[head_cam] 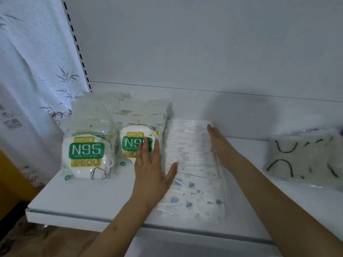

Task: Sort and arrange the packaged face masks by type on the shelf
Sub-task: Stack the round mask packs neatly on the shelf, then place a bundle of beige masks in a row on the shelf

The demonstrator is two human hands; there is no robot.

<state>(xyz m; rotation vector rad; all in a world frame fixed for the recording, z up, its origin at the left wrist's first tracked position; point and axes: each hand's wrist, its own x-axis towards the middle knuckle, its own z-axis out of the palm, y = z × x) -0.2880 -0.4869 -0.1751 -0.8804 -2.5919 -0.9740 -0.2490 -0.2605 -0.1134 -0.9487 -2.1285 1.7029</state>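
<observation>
Two rows of N95 mask packs stand on the white shelf (pixel 83 203): the left row (pixel 86 154) and the right row (pixel 138 140). A row of clear packs with white masks printed in blue (pixel 191 164) runs front to back at the shelf's middle. My left hand (pixel 152 169) lies flat with fingers spread against that row's left side, overlapping the right N95 pack. My right hand (pixel 219 143) presses flat on the row's right side. Neither hand grips anything. A pack of masks with black ear loops (pixel 304 156) lies at the far right.
The shelf's white back panel (pixel 204 43) rises behind the packs, with a slotted upright (pixel 78 47) at its left. A white curtain with bamboo print (pixel 31 71) hangs to the left. Bare shelf surface lies between the printed row and the black-loop pack.
</observation>
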